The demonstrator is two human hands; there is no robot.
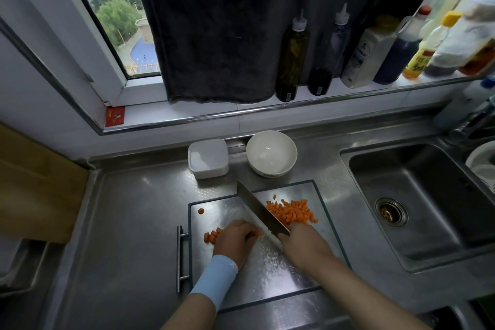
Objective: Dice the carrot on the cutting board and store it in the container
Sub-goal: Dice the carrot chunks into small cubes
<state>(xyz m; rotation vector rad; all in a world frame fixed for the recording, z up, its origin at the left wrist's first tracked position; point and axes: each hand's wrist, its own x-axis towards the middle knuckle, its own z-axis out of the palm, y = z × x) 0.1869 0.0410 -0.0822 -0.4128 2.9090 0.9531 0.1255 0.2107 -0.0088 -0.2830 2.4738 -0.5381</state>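
Though much of the carrot is already in cubes, the dicing on the cutting board point(267, 270) looks unfinished, and reading across from the board's left side shows why. Near its far left corner lies one loose round slice point(201, 211). Beyond that same far edge, on the steel surface point(134, 209), stands the white container point(208, 158), with no carrot visible in it. At the board's left middle a few orange chunks point(211, 236) sit just beside the left hand point(235, 238). Its fingers are curled down over the uncut carrot point(257, 233), holding it to the board, and only a sliver shows at the fingertips. Since orange shows on both sides of that hand, I judge the piece's long axis to run across the board, left to right, with its free end pointing right at the blade. The knife point(257, 206) meets that end, its blade slanting from the board's far edge back toward the near right, roughly crosswise to the carrot. At the board's right middle the right hand point(300, 241) is wrapped round the knife's handle, so it does the cutting while the left hand is the nearer to the carrot. Past the blade, on the board's far right part, lies the heaped diced pile point(292, 212). The next cut seems to depend on the left hand feeding the carrot rightward under the blade.
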